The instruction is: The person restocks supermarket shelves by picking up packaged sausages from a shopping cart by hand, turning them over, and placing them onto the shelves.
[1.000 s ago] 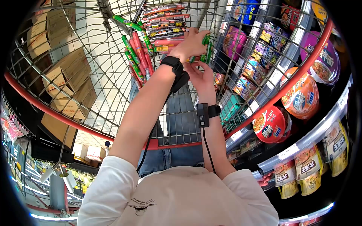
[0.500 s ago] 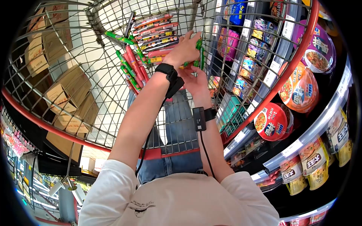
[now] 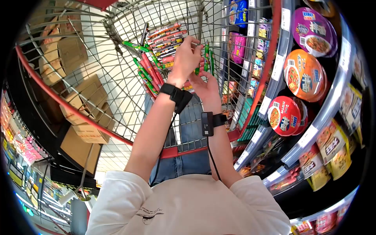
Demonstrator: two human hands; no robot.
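Observation:
My left hand (image 3: pixel 185 58) reaches over the pile of sausage sticks in the shopping cart, its fingers bent and closed. What they hold, if anything, is hidden. Just below it, my right hand (image 3: pixel 205 87) is turned palm up with fingers apart, close to the lower end of a green-wrapped stick (image 3: pixel 197 71). Another green stick (image 3: pixel 206 56) stands to the right of my left fingers. Red-wrapped sticks (image 3: pixel 168 33) lie in a row beyond my left hand. Pink sticks (image 3: pixel 150 66) and more green sticks (image 3: pixel 144 70) lean at the left of the pile.
The cart's red rim (image 3: pixel 78 111) and wire mesh surround both forearms. Shelves at the right hold a purple noodle bowl (image 3: pixel 315 33), an orange bowl (image 3: pixel 305 74) and a red bowl (image 3: pixel 285 116). Cardboard boxes (image 3: pixel 88 96) stand beyond the cart's left side.
My left hand has drawn slightly left and toward me, and its spread fingers have curled. The right hand has barely moved. The camera view has shifted, with cart and shelves appearing turned.

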